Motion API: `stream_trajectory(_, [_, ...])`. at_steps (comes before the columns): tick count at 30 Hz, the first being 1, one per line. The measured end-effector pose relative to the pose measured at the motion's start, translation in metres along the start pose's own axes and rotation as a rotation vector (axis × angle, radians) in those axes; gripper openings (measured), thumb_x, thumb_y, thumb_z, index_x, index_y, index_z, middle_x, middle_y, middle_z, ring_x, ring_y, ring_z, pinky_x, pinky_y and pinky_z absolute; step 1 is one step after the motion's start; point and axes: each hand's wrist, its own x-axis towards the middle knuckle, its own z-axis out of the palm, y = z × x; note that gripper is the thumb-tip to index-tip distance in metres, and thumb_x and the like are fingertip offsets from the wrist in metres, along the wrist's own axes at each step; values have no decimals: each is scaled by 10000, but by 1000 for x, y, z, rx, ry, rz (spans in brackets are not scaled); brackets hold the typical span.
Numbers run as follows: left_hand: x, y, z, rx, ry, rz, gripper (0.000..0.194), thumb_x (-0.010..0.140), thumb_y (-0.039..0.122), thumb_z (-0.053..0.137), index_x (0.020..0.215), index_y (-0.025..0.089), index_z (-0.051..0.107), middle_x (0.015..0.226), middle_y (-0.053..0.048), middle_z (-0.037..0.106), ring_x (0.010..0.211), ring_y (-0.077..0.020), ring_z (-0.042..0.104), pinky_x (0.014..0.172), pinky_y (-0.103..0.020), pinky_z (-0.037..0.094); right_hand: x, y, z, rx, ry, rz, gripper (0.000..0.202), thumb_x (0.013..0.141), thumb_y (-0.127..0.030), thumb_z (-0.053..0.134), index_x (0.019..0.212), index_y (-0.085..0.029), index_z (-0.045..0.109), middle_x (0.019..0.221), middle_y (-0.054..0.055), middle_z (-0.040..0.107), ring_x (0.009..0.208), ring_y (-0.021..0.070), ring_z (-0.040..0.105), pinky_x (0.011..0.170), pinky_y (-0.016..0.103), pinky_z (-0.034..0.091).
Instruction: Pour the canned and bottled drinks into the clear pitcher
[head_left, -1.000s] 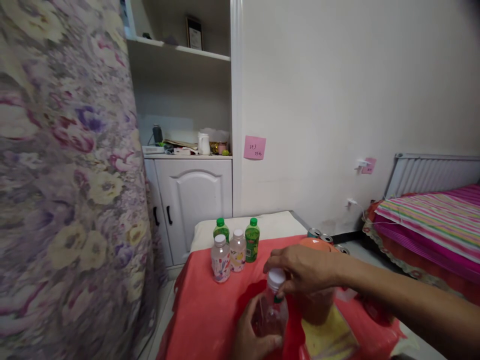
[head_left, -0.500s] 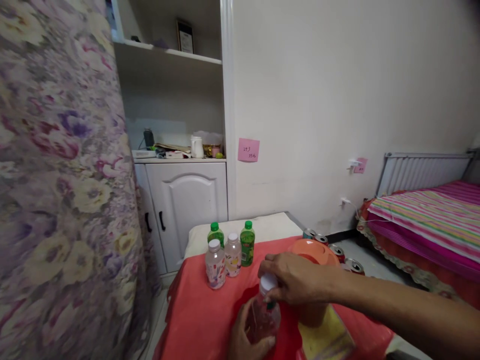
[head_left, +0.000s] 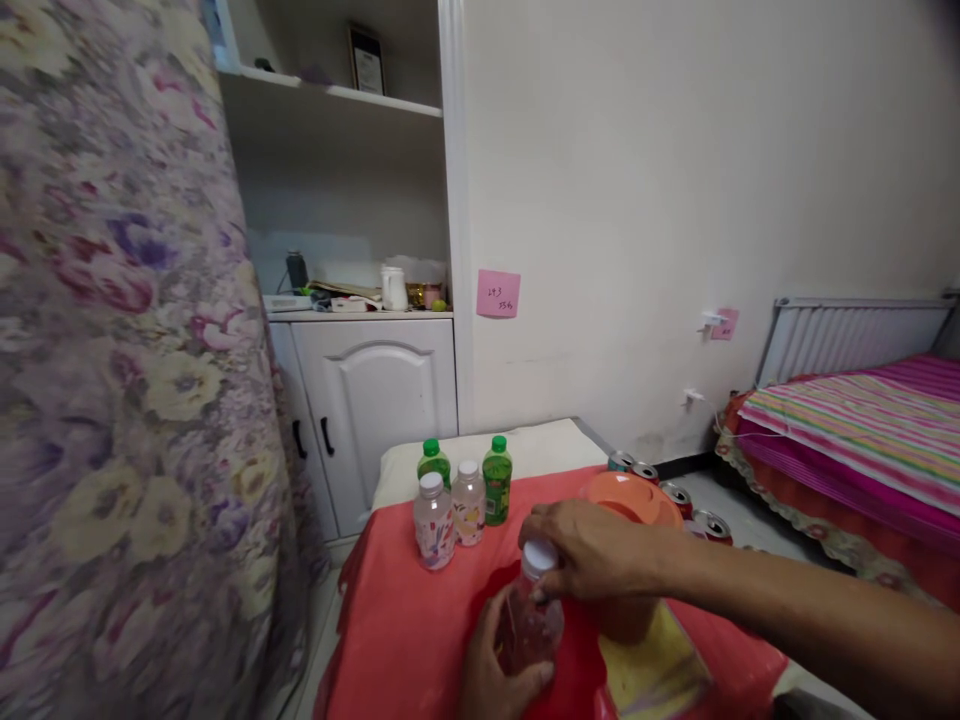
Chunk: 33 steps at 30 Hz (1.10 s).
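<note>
Near the front of the table, my left hand (head_left: 504, 655) is wrapped round the lower body of a clear plastic bottle (head_left: 531, 635). My right hand (head_left: 581, 548) comes in from the right, its fingers closed about the bottle's white cap (head_left: 539, 558) and neck. The bottle stands roughly upright between both hands; its base is hidden. Beyond it are two clear bottles with white caps and printed labels, one nearer (head_left: 434, 525) and one just behind (head_left: 469, 508). Two green bottles, one at left (head_left: 433, 463) and one at right (head_left: 497, 485), stand beside them.
A red cloth (head_left: 405, 620) covers most of the table. An orange lid-like item (head_left: 637, 496) lies behind my right arm, with several drink cans (head_left: 677, 498) along the right edge. A yellow item (head_left: 652, 665) is under my forearm. A flowered curtain (head_left: 135, 350) hangs at left.
Both hands stay on the bottle with almost the same grip. A small green patch seen under my right thumb earlier is no longer visible. The view has shifted slightly.
</note>
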Motion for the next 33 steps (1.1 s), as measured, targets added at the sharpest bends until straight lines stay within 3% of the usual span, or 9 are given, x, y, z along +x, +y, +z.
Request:
stream_trajectory(9, [1, 2, 1, -48, 38, 16, 839, 513, 146, 833, 1324, 177, 622, 1428, -172, 644, 1333, -408, 578, 1062, -460, 540, 7, 1, -8, 41, 40, 15, 286, 777, -286, 732, 1043, -190, 688, 985, 73, 748, 817, 223, 663, 646, 273, 401])
stream_trajectory(21, [12, -9, -23, 39, 259, 65, 708, 637, 292, 849, 1292, 145, 623, 1362, -198, 664, 1306, -381, 592, 1085, -493, 502, 22, 26, -66, -35, 123, 75, 403, 794, -166, 691, 1197, -164, 677, 1105, 87, 723, 872, 195, 650, 742, 264, 472])
stream_trajectory(26, [13, -13, -28, 3, 261, 21, 681, 637, 331, 854, 1260, 153, 646, 1207, -154, 737, 1184, -340, 675, 1012, -420, 555, 35, 54, -81, -89, 132, 139, 430, 785, -84, 643, 1211, -137, 666, 1113, 113, 704, 902, 202, 651, 765, 262, 476])
stream_trajectory(33, [16, -29, -28, 6, 259, 70, 592, 643, 349, 830, 1185, 174, 670, 1034, -113, 772, 1024, -288, 728, 963, -376, 566, 52, 119, -83, -177, 139, 221, 411, 780, -36, 650, 1177, -138, 682, 1130, 138, 680, 951, 227, 653, 812, 287, 483])
